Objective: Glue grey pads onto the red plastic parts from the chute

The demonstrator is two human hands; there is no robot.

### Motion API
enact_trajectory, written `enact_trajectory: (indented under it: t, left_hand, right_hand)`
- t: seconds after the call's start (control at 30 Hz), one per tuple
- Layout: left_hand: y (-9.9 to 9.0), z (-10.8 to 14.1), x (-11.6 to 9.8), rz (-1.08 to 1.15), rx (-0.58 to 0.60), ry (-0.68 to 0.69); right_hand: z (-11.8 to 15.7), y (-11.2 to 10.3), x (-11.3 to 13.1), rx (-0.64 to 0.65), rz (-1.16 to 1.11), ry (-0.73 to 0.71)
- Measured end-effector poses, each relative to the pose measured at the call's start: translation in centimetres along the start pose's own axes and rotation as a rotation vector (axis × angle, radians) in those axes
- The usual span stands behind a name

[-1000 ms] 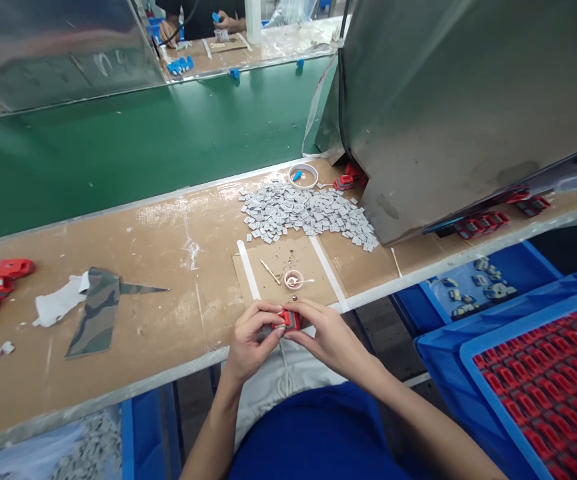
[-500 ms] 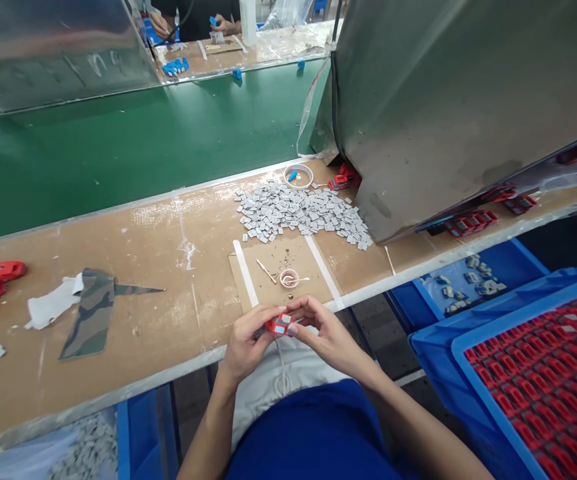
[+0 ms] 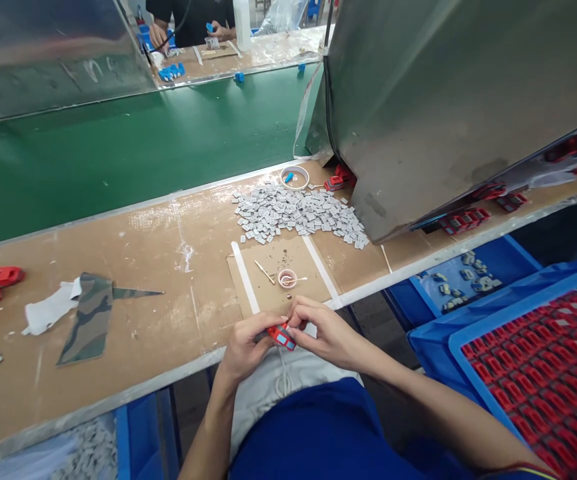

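Just past the bench's front edge, my left hand holds a small red toy car with light-blue windows between thumb and fingers. The car is tilted, its right end lower. My right hand is closed at the car's right end, thumb and fingertips against it; whether a small part is also pinched there is hidden. Beyond my hands, a small cup with a cotton swab across it sits on a taped cardboard sheet. A thin pale stick lies left of the cup.
A heap of grey plates lies behind the cardboard, beside a tape ring. A metal housing overhangs the right. Red cars fill a blue crate at right. Camouflage cloth lies left. Across the green belt a co-worker's hands work.
The toy car has turned so its right end dips. My right fingers have shifted from gripping its side to pinching at its upper right end.
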State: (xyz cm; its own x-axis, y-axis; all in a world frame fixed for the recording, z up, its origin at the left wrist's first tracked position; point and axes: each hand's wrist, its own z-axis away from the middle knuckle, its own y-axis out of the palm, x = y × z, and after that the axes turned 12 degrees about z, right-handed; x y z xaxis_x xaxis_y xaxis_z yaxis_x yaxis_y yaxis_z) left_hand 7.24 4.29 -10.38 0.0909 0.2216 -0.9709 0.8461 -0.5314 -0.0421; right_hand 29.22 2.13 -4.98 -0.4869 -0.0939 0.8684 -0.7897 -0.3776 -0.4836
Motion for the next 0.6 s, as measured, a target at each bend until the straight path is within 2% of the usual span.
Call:
enact_trajectory:
  t: [0.2,0.3,0.37,0.43,0.47,0.53,0.6]
  left_hand:
    - [0.0,-0.9,-0.4,0.016,0.035,0.067]
    - [-0.2,-0.5,-0.5,0.028,-0.038,-0.016]
    - [-0.5,0.0,-0.1,0.067,-0.135,-0.121]
    - [-0.9,0.4,0.6,0.068,-0.245,-0.213]
    - [-1.1,0.5,0.8,0.056,-0.264,-0.258]
    - [-1.3,0.5,1.2,0.028,-0.284,-0.302]
    - [-1.4,0.3,1.4,0.005,-0.262,-0.297]
  right_hand:
    - [0.4,0.6,-0.7,-0.012,-0.09,-0.042]
    - [2.4,-0.8,-0.2,-0.089,-0.076,-0.07]
    - [4.9,-3.0,-0.7,-0.184,-0.001,-0.053]
    - [8.0,-6.4,-2.2,-0.354,0.153,0.03]
    - [9.6,-8.4,-3.4,-0.461,0.262,0.095]
    - [12.0,-12.6,-6.4,-0.657,0.546,0.28]
    - [12.7,-16.7,-9.8,-0.751,0.799,0.567]
